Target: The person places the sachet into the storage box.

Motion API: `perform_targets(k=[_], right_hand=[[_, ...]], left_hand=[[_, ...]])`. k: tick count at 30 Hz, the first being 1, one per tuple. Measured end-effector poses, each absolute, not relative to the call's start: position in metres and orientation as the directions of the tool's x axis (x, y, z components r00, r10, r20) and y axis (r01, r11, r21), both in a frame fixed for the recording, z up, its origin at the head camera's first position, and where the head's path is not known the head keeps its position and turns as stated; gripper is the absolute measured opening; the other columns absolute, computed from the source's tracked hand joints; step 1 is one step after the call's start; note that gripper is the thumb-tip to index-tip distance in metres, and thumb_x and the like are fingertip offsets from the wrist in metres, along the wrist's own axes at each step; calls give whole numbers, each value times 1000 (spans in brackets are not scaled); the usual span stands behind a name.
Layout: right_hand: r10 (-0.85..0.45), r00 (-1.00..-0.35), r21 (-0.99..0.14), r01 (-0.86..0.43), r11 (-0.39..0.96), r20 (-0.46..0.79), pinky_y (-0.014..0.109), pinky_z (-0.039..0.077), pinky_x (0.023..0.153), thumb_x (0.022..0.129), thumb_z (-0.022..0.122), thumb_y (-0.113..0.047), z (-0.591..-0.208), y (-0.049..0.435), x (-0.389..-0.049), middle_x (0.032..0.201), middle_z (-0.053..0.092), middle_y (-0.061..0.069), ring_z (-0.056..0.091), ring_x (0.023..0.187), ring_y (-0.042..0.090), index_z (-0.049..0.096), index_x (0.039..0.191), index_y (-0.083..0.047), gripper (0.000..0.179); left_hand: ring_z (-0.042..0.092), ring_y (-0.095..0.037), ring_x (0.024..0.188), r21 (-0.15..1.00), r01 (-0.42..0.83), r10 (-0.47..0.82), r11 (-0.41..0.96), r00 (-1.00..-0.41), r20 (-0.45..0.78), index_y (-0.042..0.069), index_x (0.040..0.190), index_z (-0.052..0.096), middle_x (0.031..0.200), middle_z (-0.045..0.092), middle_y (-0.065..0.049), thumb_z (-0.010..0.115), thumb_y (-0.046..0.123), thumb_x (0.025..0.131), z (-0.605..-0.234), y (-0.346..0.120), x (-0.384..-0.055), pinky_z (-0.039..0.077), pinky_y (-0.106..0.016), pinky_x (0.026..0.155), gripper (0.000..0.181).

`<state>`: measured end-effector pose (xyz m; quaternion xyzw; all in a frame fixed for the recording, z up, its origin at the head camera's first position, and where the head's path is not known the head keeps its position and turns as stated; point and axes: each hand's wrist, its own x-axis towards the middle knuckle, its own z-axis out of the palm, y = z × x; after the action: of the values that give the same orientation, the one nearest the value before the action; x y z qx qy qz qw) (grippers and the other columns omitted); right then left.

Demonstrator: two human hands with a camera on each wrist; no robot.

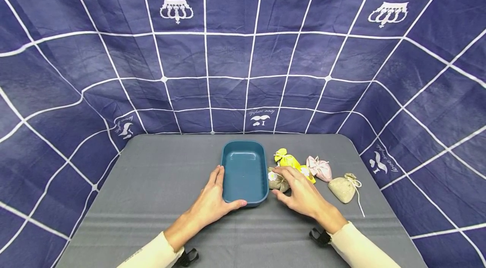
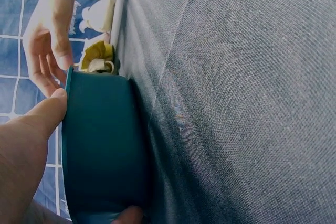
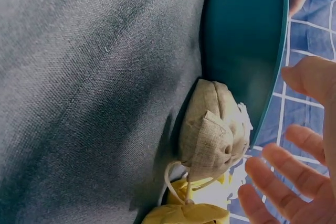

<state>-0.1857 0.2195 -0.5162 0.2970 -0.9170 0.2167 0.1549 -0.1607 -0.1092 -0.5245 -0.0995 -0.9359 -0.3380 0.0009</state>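
Note:
A blue-green rectangular plastic box (image 1: 244, 179) sits open side up on the grey table, with its inside bare. My left hand (image 1: 214, 200) grips its near left corner, thumb at the near rim and fingers along the left side. Beside the box's right wall lies a beige drawstring pouch (image 3: 210, 129) with a white flower, partly covered by my right hand in the head view. My right hand (image 1: 303, 192) hovers close over this pouch, its fingers spread and loosely bent, holding nothing. Yellow pouches (image 1: 286, 161) lie just behind it.
Farther right are a pink pouch (image 1: 319, 169) and another beige pouch (image 1: 343, 188) with a long white cord trailing toward me. A dark blue cloth (image 1: 228, 57) with white grid lines hangs behind the grey table (image 1: 163, 183) and along both sides.

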Motion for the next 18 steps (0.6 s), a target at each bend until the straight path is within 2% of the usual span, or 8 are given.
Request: perform_targets(k=[6, 12, 18], right_hand=[[-457, -806, -312, -575, 757, 376, 49, 66, 113, 93, 99, -36, -517, 218, -190, 145, 77, -1, 77, 136, 23, 73, 150, -15, 65], [-431, -826, -314, -544, 778, 363, 52, 67, 108, 91, 101, -36, -520, 217, -195, 142, 78, 1, 78, 133, 25, 73, 150, -15, 68], [-410, -846, -329, -516, 791, 341, 53, 67, 105, 87, 103, -37, -521, 216, -199, 142, 78, 3, 78, 133, 26, 74, 151, -15, 73]], left_hand=[[54, -53, 163, 640, 190, 185, 744, -980, 75, -9, 179, 31, 186, 36, -30, 103, 64, 82, -524, -110, -160, 53, -75, 124, 141], [55, -55, 162, 646, 194, 192, 738, -979, 75, -9, 179, 31, 186, 36, -30, 103, 63, 82, -523, -111, -161, 53, -67, 127, 140], [54, -54, 163, 645, 201, 194, 737, -977, 83, -10, 178, 32, 185, 37, -31, 104, 62, 82, -525, -111, -162, 53, -66, 128, 140]])
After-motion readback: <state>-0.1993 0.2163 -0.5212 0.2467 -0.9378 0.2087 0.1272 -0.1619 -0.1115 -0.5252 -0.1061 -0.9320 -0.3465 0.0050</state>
